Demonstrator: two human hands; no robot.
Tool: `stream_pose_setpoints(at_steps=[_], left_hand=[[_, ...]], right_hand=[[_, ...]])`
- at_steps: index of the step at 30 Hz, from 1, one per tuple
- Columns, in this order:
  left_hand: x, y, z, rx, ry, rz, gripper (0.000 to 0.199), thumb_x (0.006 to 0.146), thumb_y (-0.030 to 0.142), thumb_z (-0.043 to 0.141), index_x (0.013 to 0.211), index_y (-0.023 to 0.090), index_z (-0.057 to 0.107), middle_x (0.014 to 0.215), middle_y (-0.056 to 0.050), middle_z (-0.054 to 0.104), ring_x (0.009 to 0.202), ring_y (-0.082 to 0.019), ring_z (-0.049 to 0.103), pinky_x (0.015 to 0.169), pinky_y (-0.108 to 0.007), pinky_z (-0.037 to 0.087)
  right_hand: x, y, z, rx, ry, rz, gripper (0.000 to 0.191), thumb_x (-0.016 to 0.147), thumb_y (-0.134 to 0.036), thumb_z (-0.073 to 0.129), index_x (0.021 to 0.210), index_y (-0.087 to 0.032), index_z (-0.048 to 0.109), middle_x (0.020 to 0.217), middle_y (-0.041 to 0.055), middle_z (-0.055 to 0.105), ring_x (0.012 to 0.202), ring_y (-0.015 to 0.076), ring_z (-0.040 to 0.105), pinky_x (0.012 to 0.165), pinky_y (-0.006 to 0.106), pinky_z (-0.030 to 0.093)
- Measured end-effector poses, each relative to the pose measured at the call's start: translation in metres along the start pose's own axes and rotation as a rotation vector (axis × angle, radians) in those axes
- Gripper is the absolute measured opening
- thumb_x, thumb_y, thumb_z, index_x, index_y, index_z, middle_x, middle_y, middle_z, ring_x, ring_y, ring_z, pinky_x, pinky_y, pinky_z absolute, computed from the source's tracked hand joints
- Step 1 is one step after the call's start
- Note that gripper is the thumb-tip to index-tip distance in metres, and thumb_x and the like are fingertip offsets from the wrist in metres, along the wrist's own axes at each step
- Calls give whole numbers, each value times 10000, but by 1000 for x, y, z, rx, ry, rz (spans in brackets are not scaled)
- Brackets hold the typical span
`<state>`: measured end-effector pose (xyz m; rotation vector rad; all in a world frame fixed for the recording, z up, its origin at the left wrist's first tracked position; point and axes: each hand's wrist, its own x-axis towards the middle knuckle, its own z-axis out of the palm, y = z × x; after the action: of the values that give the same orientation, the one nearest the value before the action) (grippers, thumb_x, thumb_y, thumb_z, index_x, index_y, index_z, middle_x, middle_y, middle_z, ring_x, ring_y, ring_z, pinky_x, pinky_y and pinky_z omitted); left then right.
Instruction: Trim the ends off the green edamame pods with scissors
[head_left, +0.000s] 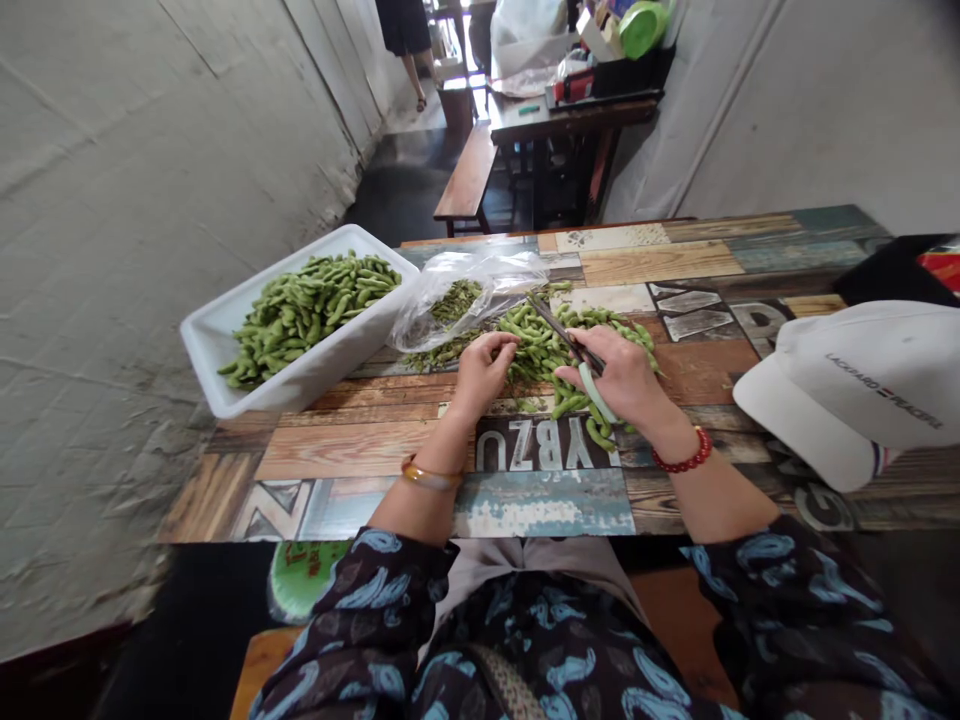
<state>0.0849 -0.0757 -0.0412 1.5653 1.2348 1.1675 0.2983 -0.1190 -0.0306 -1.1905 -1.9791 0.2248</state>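
Observation:
My right hand grips a pair of scissors with pale green handles, their dark blades pointing forward and left over a pile of green edamame pods. At the left edge of this pile is my left hand, its thumb and fingers pinched together; anything between them is too small to make out. Beyond the left hand lies a clear plastic bag with small green trimmings in it. A white tray to the left holds a heap of edamame pods.
A white cap rests at the right side of the patterned wooden table. Walls flank both sides. Ahead are a bench, a second table loaded with goods, and a person's legs. A green round item shows below the table's edge.

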Motion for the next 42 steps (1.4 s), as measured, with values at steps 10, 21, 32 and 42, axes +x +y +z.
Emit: stream_pose_setpoints(at_steps=[10, 21, 32, 42], left_hand=[[2, 1, 5, 15, 10, 24, 98, 697, 178, 711, 634, 169, 637, 677, -12, 570, 675, -136, 491, 629, -230, 365], [-10, 25, -10, -792, -128, -367, 263, 646, 209, 638, 655, 179, 377, 957, -87, 744, 502, -49, 488, 392, -156, 240], [-12, 26, -5, -798, -144, -324, 340, 591, 198, 832, 769, 147, 547, 795, -24, 700, 514, -29, 506, 421, -130, 311], [-12, 16, -6, -739, -176, -378, 363, 607, 280, 867, 854, 123, 653, 781, -20, 720, 395, -3, 440, 353, -133, 208]], right_hand=[[-2, 1, 4, 8, -34, -11, 413, 870, -436, 681, 1205, -201, 629, 929, 79, 664, 808, 239, 649, 755, 377, 550], [-2, -1, 3, 17, -57, -20, 423, 851, -413, 705, 1212, -206, 627, 943, 82, 675, 796, 239, 652, 756, 382, 553], [-2, -2, 4, 27, -67, -32, 415, 861, -420, 698, 1197, -187, 623, 922, 76, 668, 753, 216, 631, 740, 371, 552], [-3, -4, 6, 7, -88, -70, 389, 881, -401, 676, 1192, -175, 618, 940, 91, 658, 797, 230, 631, 754, 378, 549]])
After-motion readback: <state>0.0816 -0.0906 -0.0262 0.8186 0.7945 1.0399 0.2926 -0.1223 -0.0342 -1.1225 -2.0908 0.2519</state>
